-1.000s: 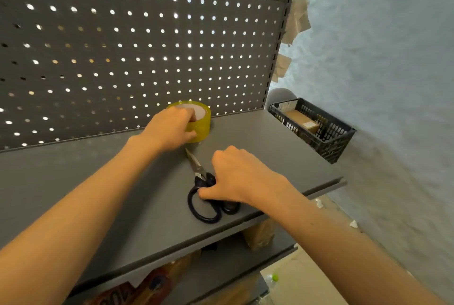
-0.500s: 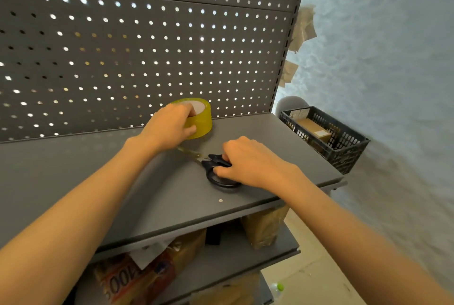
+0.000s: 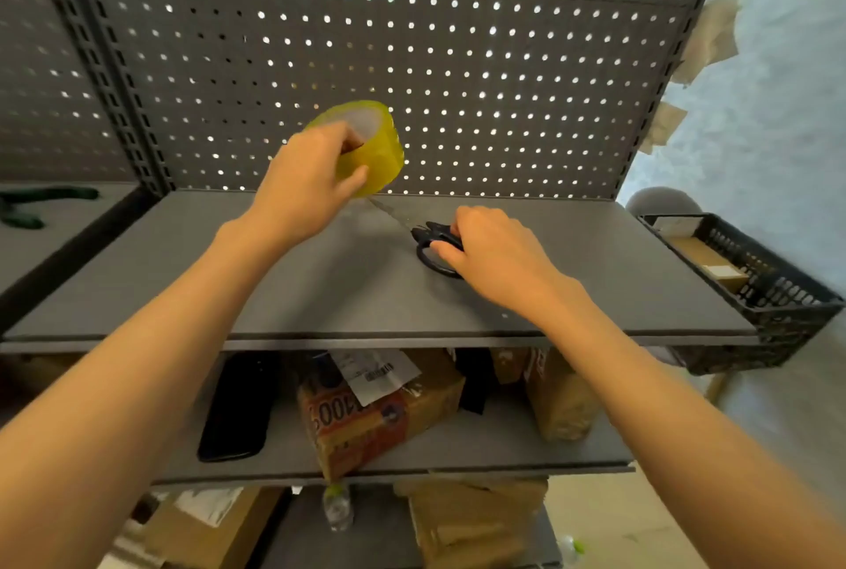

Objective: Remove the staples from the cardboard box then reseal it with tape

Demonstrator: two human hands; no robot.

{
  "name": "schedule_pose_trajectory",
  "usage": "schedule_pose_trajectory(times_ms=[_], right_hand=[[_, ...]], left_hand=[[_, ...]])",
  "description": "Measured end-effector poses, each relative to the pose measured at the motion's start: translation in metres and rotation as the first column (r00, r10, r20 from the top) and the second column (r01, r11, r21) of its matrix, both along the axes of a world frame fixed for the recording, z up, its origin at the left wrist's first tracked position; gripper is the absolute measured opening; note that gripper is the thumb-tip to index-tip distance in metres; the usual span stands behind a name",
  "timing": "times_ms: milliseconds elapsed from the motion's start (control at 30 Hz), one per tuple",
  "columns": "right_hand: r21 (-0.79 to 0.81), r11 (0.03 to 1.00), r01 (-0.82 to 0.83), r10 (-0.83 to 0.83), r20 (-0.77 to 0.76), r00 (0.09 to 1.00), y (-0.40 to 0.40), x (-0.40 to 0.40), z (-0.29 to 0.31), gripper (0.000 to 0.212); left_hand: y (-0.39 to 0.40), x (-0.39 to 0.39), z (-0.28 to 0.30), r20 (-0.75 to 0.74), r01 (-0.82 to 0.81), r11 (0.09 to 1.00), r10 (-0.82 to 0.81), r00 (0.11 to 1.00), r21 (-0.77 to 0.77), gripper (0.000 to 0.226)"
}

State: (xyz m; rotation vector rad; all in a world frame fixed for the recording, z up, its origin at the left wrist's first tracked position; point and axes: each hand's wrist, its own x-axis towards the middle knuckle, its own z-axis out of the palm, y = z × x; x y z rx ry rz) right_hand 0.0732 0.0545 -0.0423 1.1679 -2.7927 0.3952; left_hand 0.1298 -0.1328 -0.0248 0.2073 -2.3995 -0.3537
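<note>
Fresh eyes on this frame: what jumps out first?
The yellow tape roll, gripped by the left hand and lifted clear of the grey shelf, bright against the perforated back panel. To its right, the right hand closes over the black scissors lying on the shelf, blades pointing toward the tape. Cardboard boxes crowd the shelf below.

The grey top shelf (image 3: 320, 293) stands in front of a board with many small holes (image 3: 458, 64). A pair of scissors (image 3: 430, 243) with black handles lies on it, blades pointing to the back left, and a hand (image 3: 494, 257) rests on the handles. The shelf below (image 3: 458, 445) carries a flat black thing (image 3: 238, 408), a brown parcel with a white label (image 3: 380, 413) and another brown parcel (image 3: 558, 403) to its right.
</note>
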Motion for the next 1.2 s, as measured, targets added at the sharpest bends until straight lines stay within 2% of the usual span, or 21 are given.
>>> schedule_pose_trajectory(times_ms=[300, 500, 900, 1200], right_hand=[[-0.010, 0.994, -0.110, 0.109, -0.056, 0.992, -0.063, 0.049, 0.010, 0.031], [-0.013, 0.982, -0.188, 0.187, -0.077, 0.979, -0.135, 0.099, 0.015, 0.031], [-0.073, 0.969, -0.235, 0.232, -0.046, 0.972, -0.283, 0.202, 0.011, 0.025], [-0.150, 0.971, -0.187, 0.185, -0.027, 0.982, -0.359, 0.219, 0.020, 0.027]], left_hand=[[-0.060, 0.082, 0.009, -0.027, -0.179, 0.984, 0.179, 0.983, 0.001, 0.030], [-0.119, 0.147, 0.016, -0.036, -0.266, 0.964, 0.265, 0.964, -0.017, 0.029], [-0.259, 0.272, 0.023, -0.040, -0.313, 0.946, 0.311, 0.950, -0.083, 0.028], [-0.336, 0.300, 0.027, -0.056, -0.327, 0.941, 0.323, 0.945, -0.090, 0.026]])
